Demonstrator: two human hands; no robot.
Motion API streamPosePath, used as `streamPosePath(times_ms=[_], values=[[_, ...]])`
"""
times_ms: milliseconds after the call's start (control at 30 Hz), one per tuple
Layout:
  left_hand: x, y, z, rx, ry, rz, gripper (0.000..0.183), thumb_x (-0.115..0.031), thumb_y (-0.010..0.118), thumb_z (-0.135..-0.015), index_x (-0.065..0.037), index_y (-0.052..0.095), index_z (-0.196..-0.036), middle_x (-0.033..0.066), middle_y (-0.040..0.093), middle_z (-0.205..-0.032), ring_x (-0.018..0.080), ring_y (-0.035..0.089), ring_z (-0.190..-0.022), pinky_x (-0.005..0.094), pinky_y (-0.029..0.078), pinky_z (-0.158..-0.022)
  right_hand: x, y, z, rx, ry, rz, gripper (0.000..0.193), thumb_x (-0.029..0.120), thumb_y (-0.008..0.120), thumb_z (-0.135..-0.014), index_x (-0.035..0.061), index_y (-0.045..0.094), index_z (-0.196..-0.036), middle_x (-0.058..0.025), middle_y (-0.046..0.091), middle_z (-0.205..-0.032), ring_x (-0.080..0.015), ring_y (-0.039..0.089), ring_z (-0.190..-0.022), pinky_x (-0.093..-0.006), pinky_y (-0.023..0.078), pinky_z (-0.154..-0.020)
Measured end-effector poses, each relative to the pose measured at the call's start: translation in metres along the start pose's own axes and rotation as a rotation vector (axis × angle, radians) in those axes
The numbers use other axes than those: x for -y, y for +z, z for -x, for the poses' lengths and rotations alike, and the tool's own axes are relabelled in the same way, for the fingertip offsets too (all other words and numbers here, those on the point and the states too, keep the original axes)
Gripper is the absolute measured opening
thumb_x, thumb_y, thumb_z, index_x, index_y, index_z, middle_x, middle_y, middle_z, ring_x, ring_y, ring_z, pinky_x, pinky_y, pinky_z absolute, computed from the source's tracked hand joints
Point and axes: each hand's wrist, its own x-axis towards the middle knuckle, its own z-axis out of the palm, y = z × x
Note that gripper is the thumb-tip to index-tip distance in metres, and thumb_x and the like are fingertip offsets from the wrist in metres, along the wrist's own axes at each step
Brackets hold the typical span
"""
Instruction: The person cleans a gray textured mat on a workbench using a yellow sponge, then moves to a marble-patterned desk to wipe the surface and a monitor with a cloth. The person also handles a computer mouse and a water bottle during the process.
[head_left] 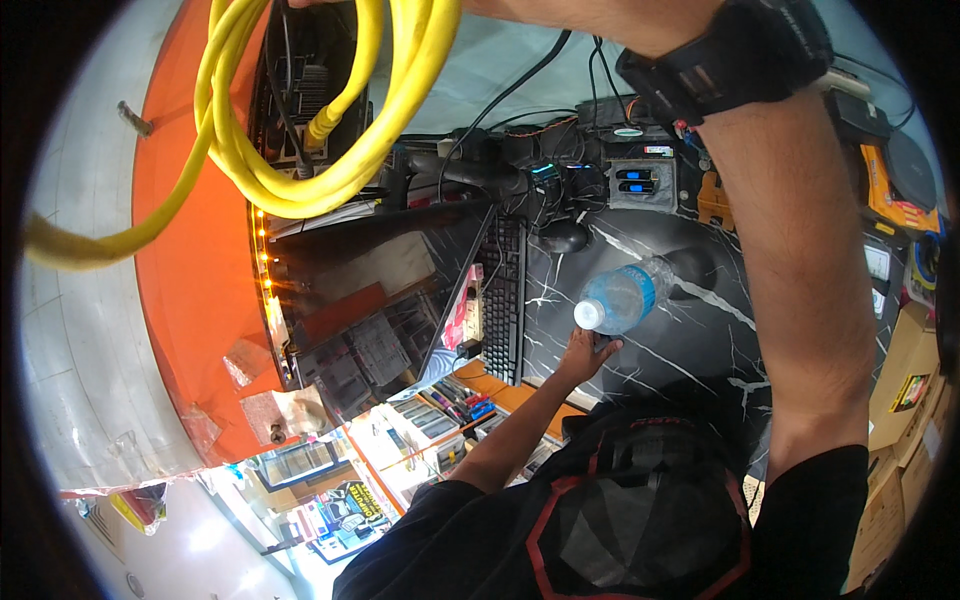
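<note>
Yellow cable coil hangs over the worktop's left edge; we can't tell our right hand's grip, it's cut off above. Left hand wraps the water bottle mid-worktop. We're mid-carry, probably; next move needs clear space to lower the coil.

left hand: grips water bottle | right arm: raised by yellow cable coil

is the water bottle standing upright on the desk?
No, the clear water bottle lies tilted in the left hand above the black marble-patterned desk, its cap end toward the camera.
</note>
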Motion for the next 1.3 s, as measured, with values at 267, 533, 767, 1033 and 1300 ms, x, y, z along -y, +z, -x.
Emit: streamPosePath(times_ms=[267, 533, 767, 1033, 1300], values=[[-0.009, -0.006, -0.003, -0.107, 0.106, 0.004, 0.067, -0.049, 0.081, -0.085, 0.002, 0.049, -0.112, 0.0157, 0.051, -0.095, 0.0313, 0.052, -0.086, 0.0440, 0.046, -0.079, 0.010, 0.003, 0.005, -0.089, -0.055, 0.109, 0.015, 0.009, 0.076, -0.087, -0.0026, 0.067, -0.083, -0.0212, 0.070, -0.077, -0.0292, 0.071, -0.067, -0.0356, 0.057, -0.061], [0.001, 0.000, -0.002, -0.194, 0.123, -0.014, 0.065, -0.056, 0.081, -0.082, 0.000, 0.050, -0.094, 0.0203, 0.054, -0.089, 0.0379, 0.054, -0.086, 0.0471, 0.046, -0.079, 0.055, 0.037, 0.069, -0.523, 0.260, 0.332, 0.036, 0.019, 0.073, -0.095, -0.0004, 0.066, -0.125, -0.0140, 0.072, -0.106, -0.0194, 0.067, -0.093, -0.0330, 0.057, -0.082], [0.010, 0.006, -0.001, -0.267, 0.188, 0.067, 0.054, -0.048, 0.083, -0.083, -0.003, 0.055, -0.090, 0.0171, 0.060, -0.086, 0.0359, 0.061, -0.082, 0.0441, 0.049, -0.072, 0.088, 0.043, 0.244, -0.249, 0.782, -0.071, 0.049, 0.025, 0.072, -0.099, 0.0030, 0.059, -0.140, 0.0005, 0.066, -0.104, -0.0062, 0.059, -0.098, -0.0239, 0.045, -0.086], [0.050, 0.031, 0.129, -0.192, 0.082, 0.519, 0.033, -0.036, 0.071, -0.097, -0.002, 0.067, -0.097, 0.0072, 0.067, -0.081, 0.0170, 0.062, -0.078, 0.0344, 0.050, -0.071, 0.131, 0.035, 0.390, -0.113, 1.066, -0.019, 0.051, 0.027, 0.064, -0.103, 0.0027, 0.051, -0.146, -0.0012, 0.066, -0.098, -0.0074, 0.060, -0.084, -0.0209, 0.045, -0.069], [0.214, 0.138, 0.202, 0.148, -0.227, 0.376, 0.067, -0.069, 0.064, -0.086, -0.004, 0.071, -0.095, 0.0210, 0.074, -0.094, 0.0374, 0.070, -0.095, 0.0469, 0.052, -0.085, 0.172, 0.109, 0.398, -0.012, 1.013, -0.004, 0.051, 0.021, 0.064, -0.102, 0.0015, 0.049, -0.147, -0.0022, 0.067, -0.093, -0.0086, 0.061, -0.079, -0.0230, 0.044, -0.067]])
